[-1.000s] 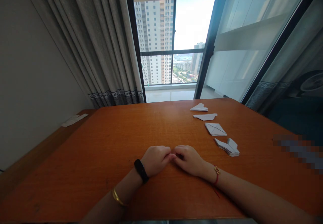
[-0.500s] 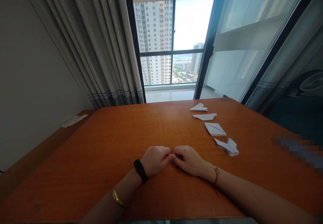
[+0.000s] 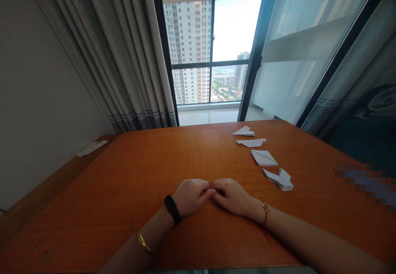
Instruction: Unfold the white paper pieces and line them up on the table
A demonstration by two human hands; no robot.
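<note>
My left hand point(image 3: 192, 195) rests on the brown wooden table point(image 3: 148, 162) with its fingers curled in, a black band on the wrist. Touching it at the thumb tips, my right hand point(image 3: 231, 195) is curled too, a red string bracelet at its wrist. Nothing shows in either hand. To the right of my right hand lies a folded white paper with a raised flap point(image 3: 280, 179). Behind it are a folded white paper square point(image 3: 264, 158), a flat folded paper point(image 3: 251, 143) and a pointed folded paper point(image 3: 244, 131).
White paper pieces point(image 3: 92, 148) lie on a ledge at the left. A grey curtain point(image 3: 123, 59) hangs behind the table's left side. Beyond the far edge is a glass door with a dark frame. A blurred patch point(image 3: 368, 183) covers something at the right edge.
</note>
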